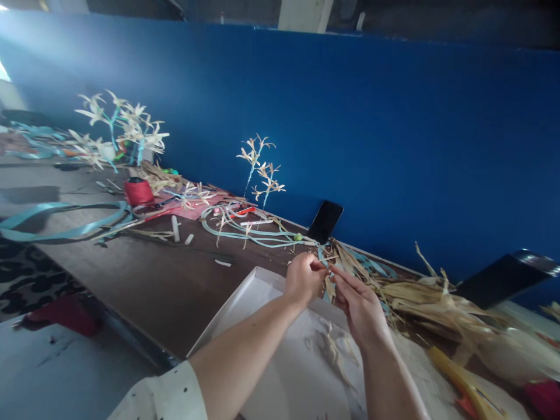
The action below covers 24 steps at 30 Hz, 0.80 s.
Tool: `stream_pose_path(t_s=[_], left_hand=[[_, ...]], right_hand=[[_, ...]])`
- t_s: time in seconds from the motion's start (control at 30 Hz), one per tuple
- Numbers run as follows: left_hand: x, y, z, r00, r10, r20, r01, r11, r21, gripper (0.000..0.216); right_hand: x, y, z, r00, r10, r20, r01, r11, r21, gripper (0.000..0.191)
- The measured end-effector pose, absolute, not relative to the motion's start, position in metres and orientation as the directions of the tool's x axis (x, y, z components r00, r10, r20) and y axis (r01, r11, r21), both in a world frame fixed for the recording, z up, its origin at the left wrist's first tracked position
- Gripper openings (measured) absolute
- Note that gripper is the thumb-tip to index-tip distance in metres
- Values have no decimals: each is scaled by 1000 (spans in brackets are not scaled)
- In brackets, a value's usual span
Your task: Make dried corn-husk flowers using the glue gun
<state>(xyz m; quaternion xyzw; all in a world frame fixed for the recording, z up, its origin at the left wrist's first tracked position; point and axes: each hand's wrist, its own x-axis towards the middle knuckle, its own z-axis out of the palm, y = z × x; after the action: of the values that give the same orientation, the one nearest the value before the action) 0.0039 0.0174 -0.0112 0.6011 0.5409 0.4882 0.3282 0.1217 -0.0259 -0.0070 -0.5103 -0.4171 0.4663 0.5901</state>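
Light-blue strip [321, 253]: pinched between left hand [304, 279] and right hand [361, 304], equally near both, with hands almost together. Running lengthwise from just beyond hands back between them, near far edge of white tray [268, 277]. Exact finger contact hidden.

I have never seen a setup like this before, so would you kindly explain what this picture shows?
There is no machine here: a person works with two bare hands, and the single picture comes from a camera worn on their head, looking forward and down. The left hand pinches something thin and pale, too small to identify; the fingertips of the right hand meet there, though their grip is unclear. Below lies a shallow white tray. On the dark brown table are a red spool, straw-coloured dried husks and pale flower-shaped sprays with light-blue stems. A black phone leans against the blue wall.
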Motion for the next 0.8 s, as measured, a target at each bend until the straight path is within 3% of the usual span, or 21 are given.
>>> stream_pose_path(t_s=[0.47,0.8], left_hand=[[4,18,-12,20,986,166,231,-166,959,17],[3,17,-8,-17,992,124,239,-116,964,13]], right_hand=[[118,-25,-6,238,971,5,-206,56,-977,39],[116,-24,-6,260,965,34,-137,72,-988,37]])
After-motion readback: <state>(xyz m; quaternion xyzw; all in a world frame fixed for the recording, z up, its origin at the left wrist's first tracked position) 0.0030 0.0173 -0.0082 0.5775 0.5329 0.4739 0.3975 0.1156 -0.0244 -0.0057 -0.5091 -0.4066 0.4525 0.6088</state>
